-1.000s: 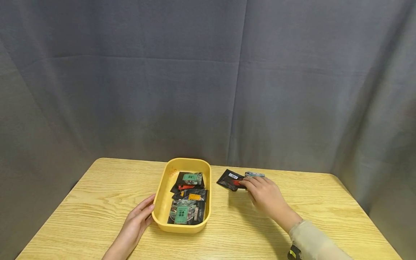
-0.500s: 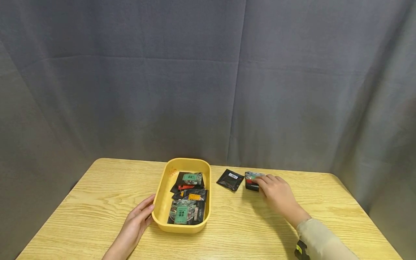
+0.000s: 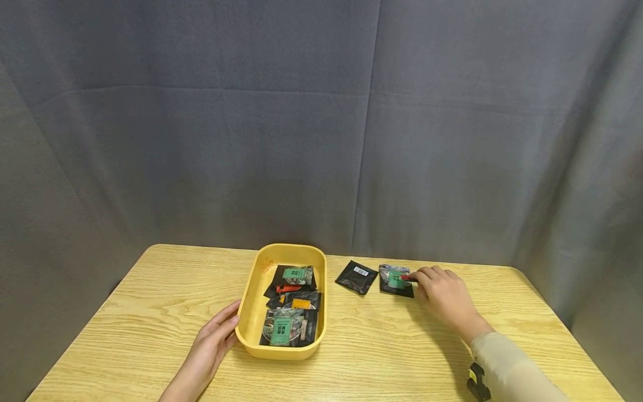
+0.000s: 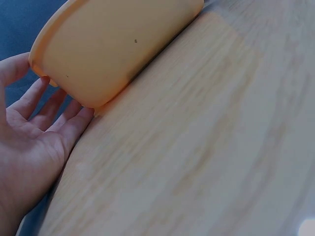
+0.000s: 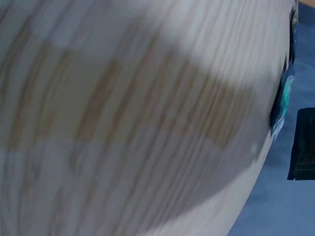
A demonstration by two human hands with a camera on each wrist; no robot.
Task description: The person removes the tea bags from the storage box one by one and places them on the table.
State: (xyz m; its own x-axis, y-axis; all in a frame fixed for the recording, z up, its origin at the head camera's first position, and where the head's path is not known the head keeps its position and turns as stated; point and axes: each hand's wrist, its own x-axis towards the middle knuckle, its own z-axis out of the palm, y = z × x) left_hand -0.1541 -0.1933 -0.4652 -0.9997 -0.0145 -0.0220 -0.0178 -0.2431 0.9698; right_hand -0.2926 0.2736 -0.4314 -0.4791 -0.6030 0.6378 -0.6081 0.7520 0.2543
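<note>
My right hand (image 3: 444,296) pinches a black tea sachet with a red label (image 3: 408,278), which is mostly hidden by the fingers; its dark face (image 5: 304,145) shows at the right of the right wrist view. Just left of it, a green-labelled tea sachet (image 3: 396,281) lies on the table. A plain black sachet with a white barcode sticker (image 3: 356,277) lies further left. My left hand (image 3: 208,340) touches the left wall of a yellow tray (image 3: 243,329). In the left wrist view, its fingers (image 4: 74,123) rest against the tray's outside and one reaches the rim.
Inside the tray lie several black sachets with green (image 3: 280,330), red (image 3: 288,288) and orange (image 3: 301,304) labels. Everything rests on a wooden table (image 3: 150,312), with a grey curtain (image 3: 281,139) close behind its far edge.
My right hand has moved right with the red-labelled sachet, from beside the barcode sachet across the green-labelled one, whose label now shows. The left hand and tray stay put.
</note>
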